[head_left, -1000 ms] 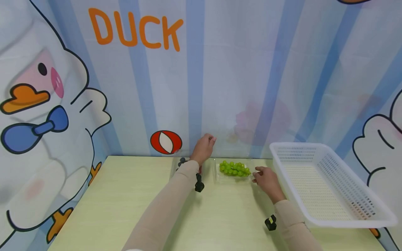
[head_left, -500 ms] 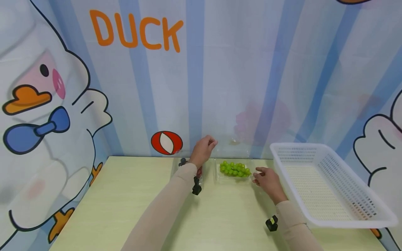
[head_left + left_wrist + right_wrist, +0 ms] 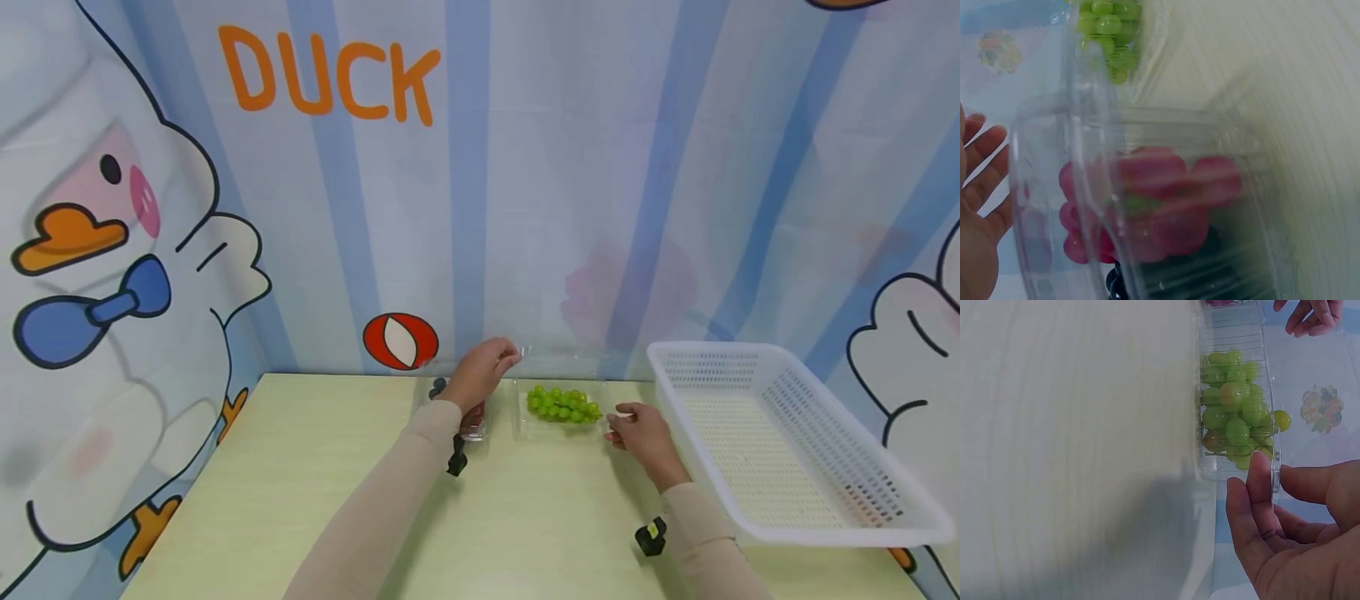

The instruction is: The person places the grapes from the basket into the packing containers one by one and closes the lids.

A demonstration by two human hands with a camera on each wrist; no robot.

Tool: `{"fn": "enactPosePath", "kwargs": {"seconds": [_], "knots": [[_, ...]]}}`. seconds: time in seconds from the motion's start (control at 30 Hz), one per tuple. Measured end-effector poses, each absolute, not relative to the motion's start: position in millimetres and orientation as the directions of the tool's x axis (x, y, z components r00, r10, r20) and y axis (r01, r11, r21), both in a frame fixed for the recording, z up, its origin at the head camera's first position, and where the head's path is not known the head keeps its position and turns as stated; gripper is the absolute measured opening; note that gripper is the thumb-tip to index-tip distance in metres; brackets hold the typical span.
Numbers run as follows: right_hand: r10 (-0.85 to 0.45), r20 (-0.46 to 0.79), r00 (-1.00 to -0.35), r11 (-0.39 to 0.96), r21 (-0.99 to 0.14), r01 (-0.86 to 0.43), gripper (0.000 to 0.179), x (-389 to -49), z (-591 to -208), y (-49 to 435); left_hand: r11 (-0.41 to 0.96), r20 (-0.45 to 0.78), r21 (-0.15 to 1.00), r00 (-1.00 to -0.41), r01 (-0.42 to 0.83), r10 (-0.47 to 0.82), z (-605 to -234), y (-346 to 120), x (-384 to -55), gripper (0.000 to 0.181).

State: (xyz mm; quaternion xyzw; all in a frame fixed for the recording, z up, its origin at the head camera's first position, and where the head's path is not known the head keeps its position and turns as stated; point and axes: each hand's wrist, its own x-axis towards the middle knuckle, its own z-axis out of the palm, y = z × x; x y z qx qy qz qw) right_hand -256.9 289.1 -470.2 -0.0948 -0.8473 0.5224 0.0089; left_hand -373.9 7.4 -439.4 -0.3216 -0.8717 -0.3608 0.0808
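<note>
Green grapes [image 3: 564, 406] lie in a clear plastic fruit box [image 3: 1232, 469], whose hinged lid [image 3: 1304, 369] stands raised at the back. My right hand [image 3: 641, 433] pinches the box's right rim between thumb and fingertips. At the lid's left corner, my left hand [image 3: 482, 375] holds the lid's edge with its fingertips; the exact contact is small and partly hidden. Beneath my left forearm is a second clear box [image 3: 1260, 206] with red grapes [image 3: 1172, 206] and dark grapes [image 3: 1210, 275]; the arm hides much of it in the head view.
A white perforated plastic basket [image 3: 757, 450] stands on the right of the pale wooden table [image 3: 525, 517], close to my right forearm. Behind the table hangs a striped cloth [image 3: 555, 208] with duck drawings.
My left hand has come down slightly, and the lid of the green grape box has tilted lower with it. My right hand stays at the box's right rim.
</note>
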Motion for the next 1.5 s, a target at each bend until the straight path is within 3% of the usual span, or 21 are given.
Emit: {"fn": "enactPosePath", "kwargs": {"seconds": [0.5, 0.87, 1.13, 1.5], "knots": [[0.190, -0.101, -0.977, 0.412, -0.895, 0.173, 0.047, -254, -469, 289, 0.506, 0.323, 0.501, -0.694, 0.702, 0.644, -448, -5, -369, 0.030], [0.194, -0.118, -0.974, 0.425, -0.885, 0.192, 0.039, -251, -471, 291, 0.563, 0.209, 0.473, -0.708, 0.677, 0.675, -446, -10, -362, 0.040], [0.211, -0.172, -0.962, 0.359, -0.902, 0.240, 0.053, -252, -471, 290, 0.570, 0.199, 0.401, -0.675, 0.717, 0.710, -454, -13, -368, 0.053], [0.198, -0.205, -0.959, 0.287, -0.923, 0.256, 0.066, -248, -466, 290, 0.586, 0.207, 0.286, -0.646, 0.758, 0.735, -453, -14, -367, 0.057]]}}
